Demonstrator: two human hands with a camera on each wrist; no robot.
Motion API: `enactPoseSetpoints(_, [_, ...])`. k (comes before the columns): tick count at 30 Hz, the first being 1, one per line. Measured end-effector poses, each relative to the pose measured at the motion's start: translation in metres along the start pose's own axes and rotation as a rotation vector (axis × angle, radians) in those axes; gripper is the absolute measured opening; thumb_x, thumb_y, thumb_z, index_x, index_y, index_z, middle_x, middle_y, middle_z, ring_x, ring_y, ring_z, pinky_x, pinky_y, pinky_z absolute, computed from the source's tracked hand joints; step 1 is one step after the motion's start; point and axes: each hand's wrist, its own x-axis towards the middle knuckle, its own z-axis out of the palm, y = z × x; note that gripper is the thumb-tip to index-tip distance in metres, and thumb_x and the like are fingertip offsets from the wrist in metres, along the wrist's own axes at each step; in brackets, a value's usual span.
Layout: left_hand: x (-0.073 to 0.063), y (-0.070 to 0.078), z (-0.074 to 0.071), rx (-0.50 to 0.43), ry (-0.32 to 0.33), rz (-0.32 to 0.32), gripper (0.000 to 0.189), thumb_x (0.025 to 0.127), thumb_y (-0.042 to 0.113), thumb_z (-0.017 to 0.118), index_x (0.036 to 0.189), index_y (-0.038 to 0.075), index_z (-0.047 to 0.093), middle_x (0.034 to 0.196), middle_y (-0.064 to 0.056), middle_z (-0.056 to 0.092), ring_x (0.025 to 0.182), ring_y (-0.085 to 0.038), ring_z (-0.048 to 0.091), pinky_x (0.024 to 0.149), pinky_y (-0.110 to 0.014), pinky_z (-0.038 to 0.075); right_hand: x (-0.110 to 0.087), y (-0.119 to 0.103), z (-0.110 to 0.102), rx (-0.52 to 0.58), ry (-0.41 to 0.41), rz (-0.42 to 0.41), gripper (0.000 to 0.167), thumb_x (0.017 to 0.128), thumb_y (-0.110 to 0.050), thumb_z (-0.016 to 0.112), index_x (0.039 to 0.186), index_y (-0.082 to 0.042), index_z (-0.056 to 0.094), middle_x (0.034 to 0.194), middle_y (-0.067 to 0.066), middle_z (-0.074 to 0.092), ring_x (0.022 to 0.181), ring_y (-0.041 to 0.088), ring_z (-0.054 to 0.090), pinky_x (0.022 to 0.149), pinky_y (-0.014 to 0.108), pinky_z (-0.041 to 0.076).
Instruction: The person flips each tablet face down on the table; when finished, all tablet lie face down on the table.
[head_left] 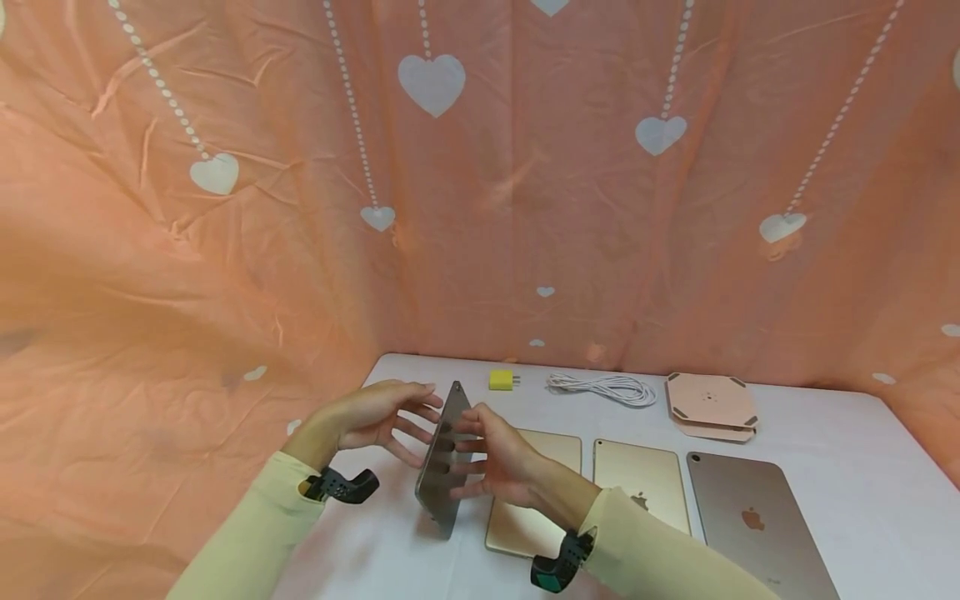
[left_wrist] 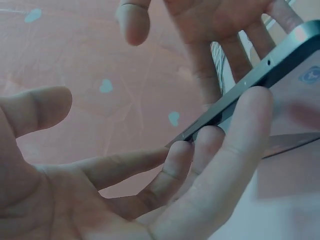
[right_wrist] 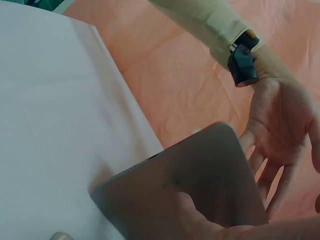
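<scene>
A dark grey tablet (head_left: 447,467) is held up on edge, tilted, above the left part of the white table. On its left, my left hand (head_left: 378,417) has the thumb free and its fingertips against the tablet's edge and screen side, as the left wrist view shows. My right hand (head_left: 498,458) lies at the other side, fingers spread along the grey back. In the right wrist view one finger rests on the tablet's back (right_wrist: 220,165). Neither thumb wraps round it. Beneath the right forearm lies a gold tablet (head_left: 558,446), partly covered.
Right of it lie a second gold tablet (head_left: 637,471) and a grey tablet (head_left: 757,517), backs up. Along the far side are a yellow plug adapter (head_left: 500,381), a coiled white cable (head_left: 611,388) and a pink folded stand (head_left: 711,402). An orange curtain (head_left: 510,208) hangs behind the table.
</scene>
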Motion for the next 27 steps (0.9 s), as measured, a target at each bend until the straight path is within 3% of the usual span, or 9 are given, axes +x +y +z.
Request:
enactPoseSetpoints(7, [-0.003,-0.002,-0.007,0.029,0.024,-0.014,0.063,0.113,0.040,0.054,0.149,-0.011,0.051,0.144,-0.029,0.058,0.113,-0.038,0.071,0.086,-0.063,0.067,0.006,0.008,-0.008,-0.001,0.001,0.047,0.083,0.105,-0.049,0.047,0.164,0.005,0.028,0.162,0.035,0.033,0.145,0.057,0.042,0.115,0.080,0.045])
enactPoseSetpoints(15, [-0.007,-0.009,-0.016,0.090,0.070,-0.035,0.061,0.112,0.040,0.057,0.148,-0.010,0.054,0.141,-0.027,0.060,0.108,-0.036,0.073,0.084,-0.061,0.069,0.011,0.026,-0.023,0.026,0.073,0.117,0.088,0.101,-0.050,0.053,0.160,0.010,0.026,0.164,0.044,0.027,0.151,0.067,0.034,0.121,0.081,0.036])
enactPoseSetpoints(21, [-0.012,-0.018,-0.025,0.104,0.077,-0.054,0.061,0.112,0.041,0.058,0.148,-0.008,0.054,0.140,-0.024,0.061,0.104,-0.033,0.074,0.084,-0.059,0.069,0.012,0.039,-0.028,-0.006,0.104,0.108,0.086,0.103,-0.048,0.052,0.157,0.014,0.027,0.161,0.044,0.032,0.147,0.064,0.039,0.119,0.080,0.039])
enactPoseSetpoints(27, [-0.011,-0.034,-0.031,0.134,0.100,-0.080,0.060,0.112,0.041,0.059,0.148,-0.006,0.057,0.138,-0.023,0.063,0.104,-0.032,0.075,0.087,-0.062,0.068,0.011,0.046,-0.023,-0.012,0.126,0.069,0.086,0.103,-0.047,0.053,0.157,0.016,0.029,0.156,0.041,0.034,0.149,0.067,0.035,0.118,0.084,0.036])
